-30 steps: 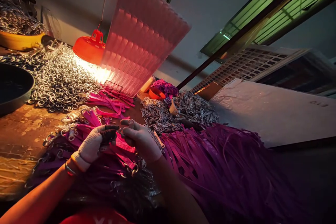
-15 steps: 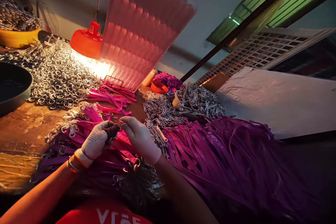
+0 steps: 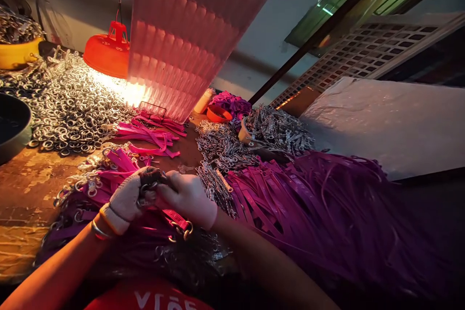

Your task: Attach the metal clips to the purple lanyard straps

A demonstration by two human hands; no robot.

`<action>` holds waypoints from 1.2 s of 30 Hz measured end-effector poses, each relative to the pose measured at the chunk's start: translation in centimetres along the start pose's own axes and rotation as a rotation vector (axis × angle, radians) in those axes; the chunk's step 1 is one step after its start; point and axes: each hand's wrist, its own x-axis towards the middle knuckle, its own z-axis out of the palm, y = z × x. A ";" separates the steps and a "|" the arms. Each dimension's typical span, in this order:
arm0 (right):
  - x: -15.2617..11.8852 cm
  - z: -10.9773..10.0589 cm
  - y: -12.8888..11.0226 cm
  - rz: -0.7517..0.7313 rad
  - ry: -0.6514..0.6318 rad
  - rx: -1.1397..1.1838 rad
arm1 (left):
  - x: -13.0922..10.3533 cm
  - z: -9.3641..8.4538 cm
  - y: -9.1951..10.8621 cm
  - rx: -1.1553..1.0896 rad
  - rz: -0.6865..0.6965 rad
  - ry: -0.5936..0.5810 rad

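- Table (image 3: 31, 193), brown and worn, is stretching from 9 o'clock to 12 o'clock around the joined hands, which are serving as the clock's centre.
- Purple straps (image 3: 298, 223) are spreading in a broad heap from 3 to 4 o'clock.
- A ribbed translucent panel (image 3: 189, 38) is leaning at 12 to 1 o'clock, glowing pink.
- A pale slab (image 3: 392, 126) is lying between 2 and 3 o'clock.
- A heap of metal clasps (image 3: 76, 111) is shining at 10 o'clock, with a yellow container (image 3: 18, 54) standing beyond it.
- A dark pan (image 3: 14, 128) is sitting between 9 and 10 o'clock.
- A red lamp (image 3: 105, 53) is hanging at 11 o'clock, lighting the heap.
- Silver clasps (image 3: 221, 147) are piling up at 2 o'clock.
- The left hand (image 3: 125, 201), gloved, is curling closed around small metal pieces (image 3: 143, 188); their exact shape is hiding among dark fingertips.
- The right hand (image 3: 191, 198), also gloved, is meeting it with bent fingers; whether it is gripping anything, one cannot tell.
- Pink straps (image 3: 152, 138) are lying at 12 o'clock.
- A red bowl (image 3: 219, 114) is resting between 1 and 2 o'clock.
- A metal ring (image 3: 188, 231) is showing on a strap end between 4 and 5 o'clock.
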 end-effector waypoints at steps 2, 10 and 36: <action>1.0 0.5 1.3 0.109 -0.068 0.168 | 0.5 -0.1 0.5 -0.029 0.015 -0.024; 12.1 3.0 11.6 0.383 -0.084 0.202 | 2.8 -0.7 1.7 -0.260 -0.069 0.036; 1.1 0.6 -2.9 -0.191 0.001 0.275 | -3.1 0.3 4.8 0.406 0.153 0.186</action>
